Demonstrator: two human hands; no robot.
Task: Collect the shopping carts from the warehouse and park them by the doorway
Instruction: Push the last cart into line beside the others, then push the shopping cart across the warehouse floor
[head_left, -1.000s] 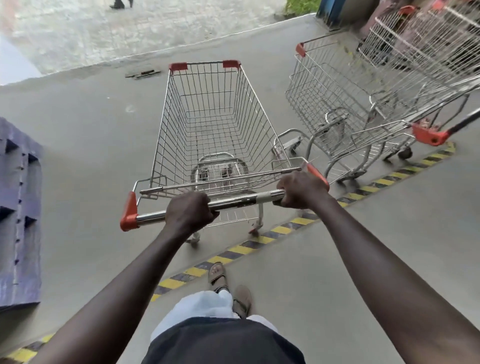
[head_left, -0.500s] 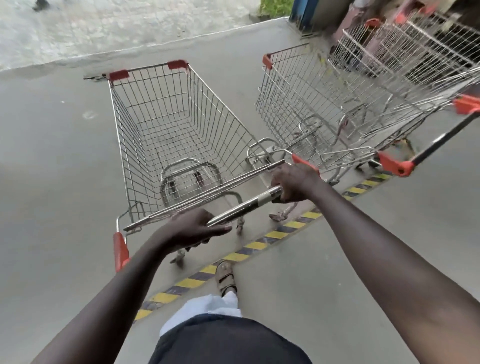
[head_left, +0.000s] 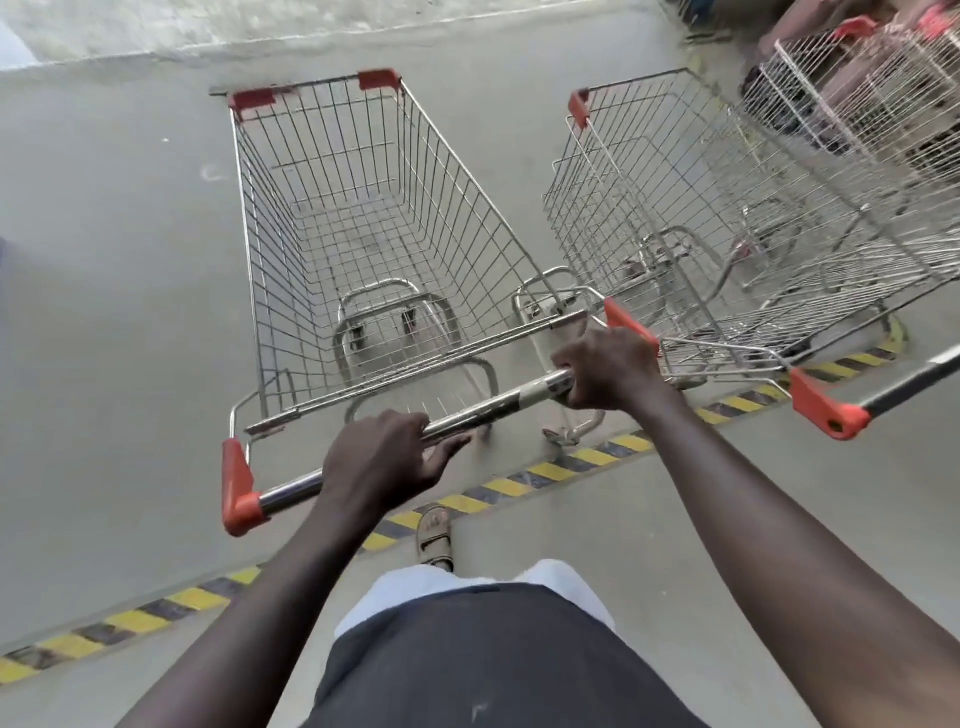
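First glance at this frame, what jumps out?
The empty wire cart fills the centre, with both hands on its handle: left hand near the middle, right hand at the right end. A second cart stands parked close on its right, and a yellow-and-black floor stripe crosses underfoot.

A grey concrete floor (head_left: 114, 270) fills most of the view. A yellow-and-black hazard stripe (head_left: 519, 486) runs across it from 8 o'clock up toward 3 o'clock. At 12 o'clock the floor ends at a pale raised kerb (head_left: 363, 36), with rough paving (head_left: 208, 15) beyond. A sandal (head_left: 435, 532) sits on the stripe near centre, above dark shorts (head_left: 493, 660).
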